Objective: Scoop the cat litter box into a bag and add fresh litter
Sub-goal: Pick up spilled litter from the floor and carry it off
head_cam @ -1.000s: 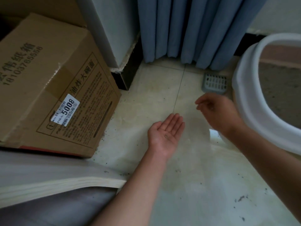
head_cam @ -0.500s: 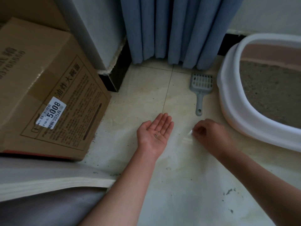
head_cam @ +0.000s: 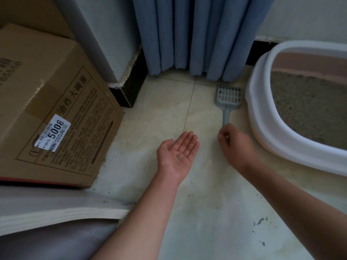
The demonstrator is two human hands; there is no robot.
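Our right hand [head_cam: 237,147] now up at litter scoop [head_cam: 228,99] handle end, pinching pale bit [head_cam: 227,136]; left hand [head_cam: 172,163] stays flat, palm up, grit [head_cam: 179,157] on it

Left hand [head_cam: 178,154] is stretched out palm up, fingers straight and pressed together, left forearm [head_cam: 150,212] reaching in from below. Right hand [head_cam: 236,145] is just beside it, knuckles up, fingers curled toward the thumb. Whether they pinch anything is too small to tell.
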